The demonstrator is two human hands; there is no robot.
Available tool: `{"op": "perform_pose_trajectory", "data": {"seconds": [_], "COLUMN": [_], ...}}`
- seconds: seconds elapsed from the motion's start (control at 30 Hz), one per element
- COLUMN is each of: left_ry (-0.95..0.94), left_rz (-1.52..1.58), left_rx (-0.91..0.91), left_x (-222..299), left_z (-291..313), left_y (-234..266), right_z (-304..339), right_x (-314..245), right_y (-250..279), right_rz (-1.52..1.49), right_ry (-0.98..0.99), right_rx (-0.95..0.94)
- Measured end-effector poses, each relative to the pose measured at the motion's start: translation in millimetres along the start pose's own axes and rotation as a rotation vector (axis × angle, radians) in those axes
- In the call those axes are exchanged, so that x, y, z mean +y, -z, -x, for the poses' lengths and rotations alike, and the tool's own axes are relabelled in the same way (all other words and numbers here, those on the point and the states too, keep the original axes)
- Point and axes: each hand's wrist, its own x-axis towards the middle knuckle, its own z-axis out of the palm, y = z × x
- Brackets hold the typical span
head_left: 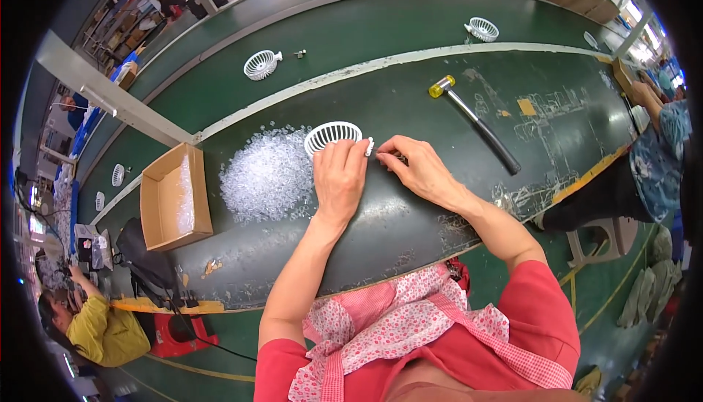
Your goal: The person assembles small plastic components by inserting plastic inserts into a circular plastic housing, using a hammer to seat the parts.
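Left hand (339,175) presses flat on the white fan grille (333,136), fingers spread over its near rim. Right hand (416,168), just right of the grille, pinches a small white piece (370,147) at the grille's right edge on the worktop (439,204).

An open brown cardboard box (176,197), rectangular and partly filled with clear bits, is seen well left of the fingers (344,154).

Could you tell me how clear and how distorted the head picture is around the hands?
Head view: sharp at the centre, where the left hand and right hand meet at the white fan grille; the table edge bows with fisheye; glare blows out the upper right corner.
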Motion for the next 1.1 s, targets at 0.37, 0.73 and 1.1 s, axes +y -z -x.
{"op": "perform_pose_trajectory", "data": {"seconds": [0.37, 0.73, 1.1], "left_ry": [0.118, 0.017, -0.287], "left_rz": [0.160, 0.427, 0.163], "left_rx": [0.028, 0.126, 0.241], "left_x": [4.1, 0.5, -5.5], "left_z": [-0.4, 6.1, 6.0], "left_y": [0.9, -3.0, 4.9], "right_z": [5.3, -0.7, 3.8], "right_x": [-9.3, -9.1, -5.9], "right_y": [6.9, 26.8, 17.4], "right_rz": [0.068, -0.140, 0.122], "right_ry": [0.197, 0.087, 0.665], "right_rx": [-0.004, -0.102, 0.070]}}
